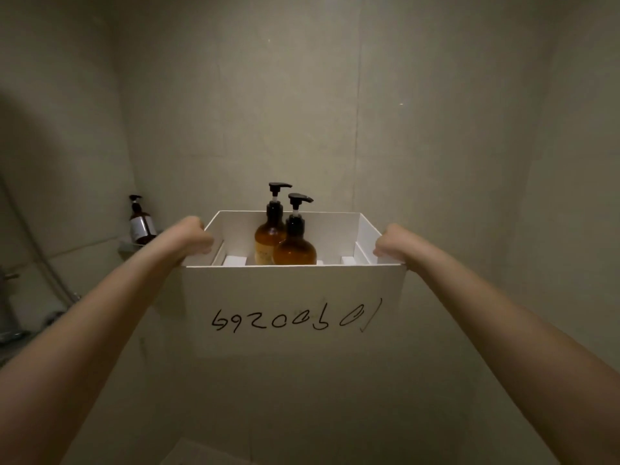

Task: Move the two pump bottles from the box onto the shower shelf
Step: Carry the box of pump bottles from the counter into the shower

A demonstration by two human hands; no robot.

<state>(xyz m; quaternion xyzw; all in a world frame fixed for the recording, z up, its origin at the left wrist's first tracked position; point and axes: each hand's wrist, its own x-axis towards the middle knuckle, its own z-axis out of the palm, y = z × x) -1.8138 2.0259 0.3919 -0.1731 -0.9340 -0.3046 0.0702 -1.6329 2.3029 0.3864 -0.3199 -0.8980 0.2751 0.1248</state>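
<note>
I hold a white open-topped box [295, 307] out in front of me, with black handwritten digits on its near wall. My left hand [194, 234] grips its left rim and my right hand [394, 245] grips its right rim. Two amber pump bottles with black pumps stand upright inside, touching: a taller one [270, 234] behind and a rounder one [294, 248] in front. The shower shelf [129, 247] juts from the left wall, beside my left forearm.
A third amber pump bottle with a pale label [141, 223] stands on the shelf. A shower hose [37, 250] and metal fittings run down the far left. Beige tiled walls close in ahead and on both sides.
</note>
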